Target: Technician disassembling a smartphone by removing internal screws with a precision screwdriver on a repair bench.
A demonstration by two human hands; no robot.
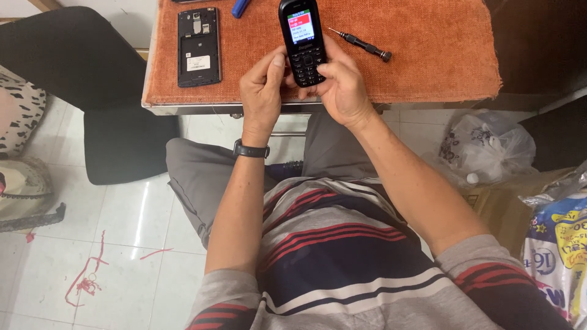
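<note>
1. Two hands share one small black keypad phone (302,40), held just above the near edge of the table (183,109), over its orange cloth (428,49). Its screen is lit and faces up at me.
2. My left hand (262,91) is closed around the phone's lower left side, thumb lying on the keypad. My right hand (339,82) is closed on the lower right side, thumb on the keys too and fingers curled behind the body.
3. I judge the phone light and stiff, with a hard plastic shell that looks smooth and could slip. The screen is the delicate part, so I keep my hold low, on the side edges and the back, clear of the glass.
4. With only the bottom half gripped, the top stands free past my fingers. A firm pinch on both sides should keep it from tipping.
5. On the cloth to the left lies a second phone (199,46) with its back cover off, its insides showing, well apart from my hands.
6. A small screwdriver (361,44) lies on the cloth just right of the phone I hold, near my right hand. A blue object (239,7) sits at the far edge; I cannot tell what it is.
</note>
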